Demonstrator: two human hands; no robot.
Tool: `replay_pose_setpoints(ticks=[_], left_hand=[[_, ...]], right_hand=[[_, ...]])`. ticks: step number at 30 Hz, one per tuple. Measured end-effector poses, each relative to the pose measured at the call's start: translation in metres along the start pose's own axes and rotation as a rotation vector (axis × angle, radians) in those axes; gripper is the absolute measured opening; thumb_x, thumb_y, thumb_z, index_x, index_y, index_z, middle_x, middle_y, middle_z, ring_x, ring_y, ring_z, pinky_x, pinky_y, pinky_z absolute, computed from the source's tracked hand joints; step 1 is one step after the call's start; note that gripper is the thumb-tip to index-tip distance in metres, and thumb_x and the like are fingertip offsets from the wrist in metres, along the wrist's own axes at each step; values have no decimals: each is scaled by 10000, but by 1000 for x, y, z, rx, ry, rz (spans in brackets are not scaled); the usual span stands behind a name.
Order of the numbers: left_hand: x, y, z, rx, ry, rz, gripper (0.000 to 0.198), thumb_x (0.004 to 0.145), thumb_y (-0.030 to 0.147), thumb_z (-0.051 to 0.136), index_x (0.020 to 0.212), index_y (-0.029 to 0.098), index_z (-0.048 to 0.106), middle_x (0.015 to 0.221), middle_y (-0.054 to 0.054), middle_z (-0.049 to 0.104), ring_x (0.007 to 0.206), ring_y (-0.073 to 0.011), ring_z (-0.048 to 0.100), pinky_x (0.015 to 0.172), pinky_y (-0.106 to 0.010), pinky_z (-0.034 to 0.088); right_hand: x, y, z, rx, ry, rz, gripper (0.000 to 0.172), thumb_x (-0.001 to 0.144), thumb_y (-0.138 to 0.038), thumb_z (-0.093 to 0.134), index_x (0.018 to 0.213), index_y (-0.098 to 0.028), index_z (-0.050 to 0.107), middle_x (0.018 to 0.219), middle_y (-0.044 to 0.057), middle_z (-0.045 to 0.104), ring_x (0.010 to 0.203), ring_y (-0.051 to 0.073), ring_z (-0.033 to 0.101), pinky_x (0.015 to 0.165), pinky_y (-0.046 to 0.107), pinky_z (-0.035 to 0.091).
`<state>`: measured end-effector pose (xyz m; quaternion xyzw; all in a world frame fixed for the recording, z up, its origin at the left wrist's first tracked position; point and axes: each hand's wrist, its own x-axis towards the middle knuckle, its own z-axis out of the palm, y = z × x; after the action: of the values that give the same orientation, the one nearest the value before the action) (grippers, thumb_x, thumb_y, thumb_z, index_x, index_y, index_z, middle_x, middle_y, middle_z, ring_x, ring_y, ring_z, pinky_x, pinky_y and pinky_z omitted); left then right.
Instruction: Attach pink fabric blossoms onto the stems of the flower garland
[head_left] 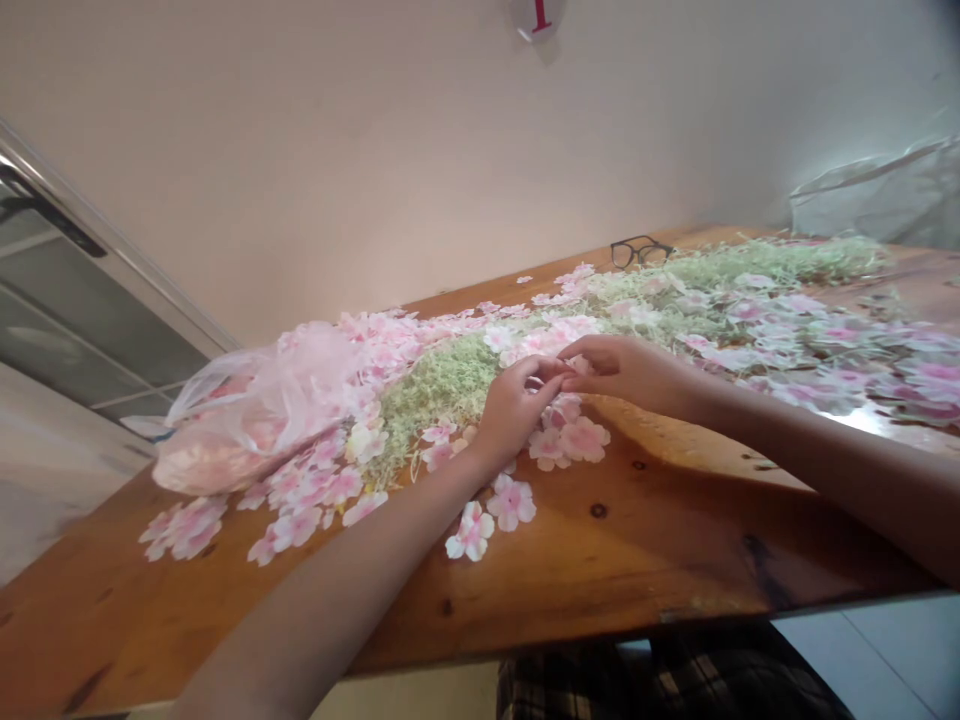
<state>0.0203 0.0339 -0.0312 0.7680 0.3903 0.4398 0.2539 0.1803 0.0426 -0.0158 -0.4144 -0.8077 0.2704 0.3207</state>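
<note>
My left hand [519,402] and my right hand [624,372] meet over the middle of the table, fingertips pinched together. Whatever lies between the fingertips is too small and too covered to make out. Pink and white artificial flower petals [585,438] lie just below the hands. Right by my left hand is a heap of pale green artificial stems [442,385]. Two single blossoms, a pink one [512,502] and a white-and-pink one [470,532], rest flat on the wood near my left forearm.
A clear plastic bag [255,410] of pink petals sits at the left of the wooden table [660,540]. More green stems [787,262] and finished-looking pink flowers [840,345] spread to the right. Eyeglasses [641,252] lie near the wall; a whitish bag [885,195] stands far right.
</note>
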Motion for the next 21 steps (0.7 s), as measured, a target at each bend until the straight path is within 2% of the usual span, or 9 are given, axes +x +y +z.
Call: replay_pose_setpoints(ticks=[3,6,12,14,15,18,19,21], left_hand=[[1,-1,-1,-50,35,-51,192,739,344,492,799,180,572,826,-33,601,764,-128,540,703,-257,416],[3,-4,-2,-73,32,-89,220,725,374,506,803,177,567,839,-40,596,761,-127,534,706,-259,410],[11,1,-11,-166,-42,-112,212,743,365,480,801,177,560,789,-34,583,709,-112,531,676,-247,423],[12,8,-18,-159,-144,-110,206,761,352,455,832,194,565,798,-31,586,731,-117,540,694,-256,427],[12,12,-22,-139,-237,-106,201,764,345,451,846,207,572,829,-32,589,762,-124,543,709,-263,427],[12,19,-32,-58,-612,-102,194,734,312,503,895,245,588,962,-32,587,871,-155,538,741,-273,424],[11,20,-34,-34,-704,-103,211,715,299,529,911,249,588,981,-32,586,883,-162,537,738,-273,424],[11,19,-37,-11,-768,-94,221,697,275,552,911,237,594,952,-33,601,861,-160,544,728,-269,421]], right_hand=[[0,-2,-3,112,26,65,273,674,-438,534,745,-174,531,697,28,601,678,161,568,592,268,423],[-1,-5,-5,126,86,121,238,654,-404,566,712,-176,537,700,32,617,676,163,581,610,275,426],[-1,-4,-10,114,195,89,224,659,-398,564,663,-176,534,667,20,608,636,143,558,577,261,408],[-1,-2,-13,58,225,90,239,655,-412,563,651,-174,538,663,21,598,629,143,544,558,260,392],[0,-1,-14,40,230,85,245,658,-418,558,648,-173,540,663,21,593,627,141,537,550,258,384],[0,0,-17,40,223,71,250,676,-418,536,645,-170,542,661,20,579,607,130,517,517,248,360],[0,0,-17,41,224,70,248,680,-415,531,641,-170,540,657,18,574,596,125,510,505,245,350],[0,-1,-17,37,228,73,244,683,-408,530,631,-169,534,641,12,563,574,117,494,488,241,333]])
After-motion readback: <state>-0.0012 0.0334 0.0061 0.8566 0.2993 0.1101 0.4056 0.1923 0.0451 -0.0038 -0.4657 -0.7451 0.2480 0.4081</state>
